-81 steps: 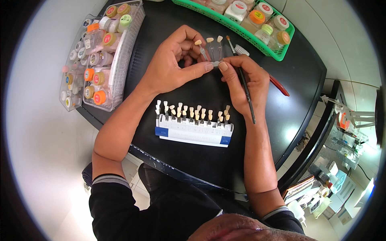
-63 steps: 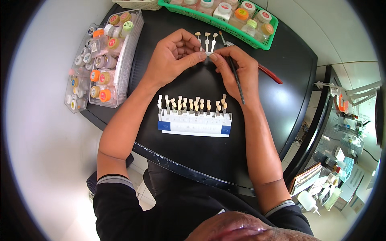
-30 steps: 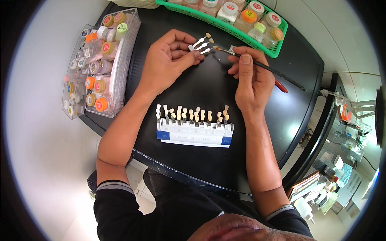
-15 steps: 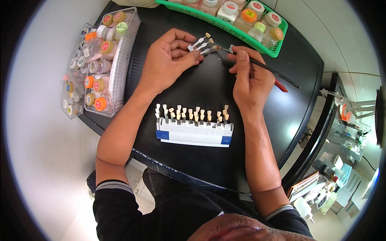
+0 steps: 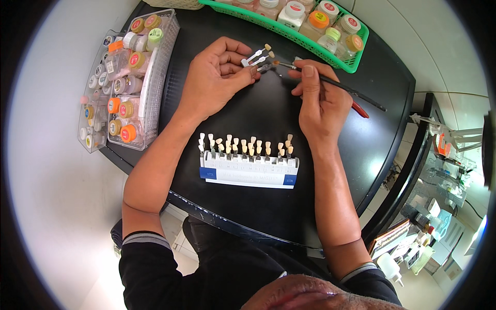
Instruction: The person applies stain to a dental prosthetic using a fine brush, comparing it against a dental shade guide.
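Note:
My left hand [image 5: 219,77] is closed, pinching a small white holder [image 5: 246,62] from which three shade tabs fan out. Two of them end in tan tooth shapes, the upper tab [image 5: 267,47] and the middle tab [image 5: 271,54]; the lowest one, nearest my fingers, looks dark and its end is hard to make out. Closed in my right hand [image 5: 323,95] is a slim brush [image 5: 341,85] with a dark handle, its brownish tip just right of the lowest tab. A red handle end [image 5: 360,110] pokes out beneath that hand; the rest of it is hidden.
Between my forearms stands a white shade guide [image 5: 248,175] with blue corners and several tooth tabs. A clear basket [image 5: 155,103] of small jars is on the left, a green basket [image 5: 356,62] of bottles at the back. All rest on a black table [image 5: 248,206] with a curved edge.
The brush tip now shows apart from the lowest tab; before, the tip and a tan shape met there. The lowest tab now looks darker. Both hands have barely moved.

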Tool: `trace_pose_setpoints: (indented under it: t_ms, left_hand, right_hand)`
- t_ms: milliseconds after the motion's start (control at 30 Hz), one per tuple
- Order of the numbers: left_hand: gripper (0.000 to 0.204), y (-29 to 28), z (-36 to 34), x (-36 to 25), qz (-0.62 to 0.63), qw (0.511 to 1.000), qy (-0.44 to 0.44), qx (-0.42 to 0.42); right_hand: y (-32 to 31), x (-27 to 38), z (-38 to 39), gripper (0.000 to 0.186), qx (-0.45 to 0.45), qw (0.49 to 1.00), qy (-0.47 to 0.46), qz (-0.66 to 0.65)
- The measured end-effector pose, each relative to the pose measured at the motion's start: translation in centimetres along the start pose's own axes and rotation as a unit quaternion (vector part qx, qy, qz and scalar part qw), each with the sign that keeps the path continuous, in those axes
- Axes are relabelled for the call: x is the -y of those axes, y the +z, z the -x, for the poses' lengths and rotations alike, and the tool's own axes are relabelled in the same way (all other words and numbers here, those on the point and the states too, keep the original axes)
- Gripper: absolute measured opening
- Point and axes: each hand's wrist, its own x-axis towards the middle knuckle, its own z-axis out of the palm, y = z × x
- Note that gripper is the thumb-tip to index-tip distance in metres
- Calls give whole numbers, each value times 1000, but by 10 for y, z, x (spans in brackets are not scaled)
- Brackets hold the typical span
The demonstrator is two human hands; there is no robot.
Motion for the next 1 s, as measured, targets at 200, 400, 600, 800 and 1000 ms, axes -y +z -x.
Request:
trace_pose_setpoints:
  t_ms: [200, 400, 600, 800, 1000]
  left_hand:
    - [29, 0, 0, 0, -14, 1000, 3, 6]
    - [26, 1, 1, -2, -32, 999, -1, 6]
    - [26, 1, 2, -2, -35, 999, 1, 15]
    - [26, 1, 1, -1, -37, 999, 0, 18]
    - [26, 1, 1, -2, -44, 999, -7, 16]
  right_hand:
    - [0, -4, 1, 26, -20, 1000, -7, 0]
    - [-1, -2, 0, 24, -39, 999, -1, 7]
    - [1, -1, 0, 22, 8, 1000, -6, 19]
    - [0, 2, 1, 22, 29, 999, -7, 15]
    - [0, 3, 0, 23, 24, 999, -28, -8]
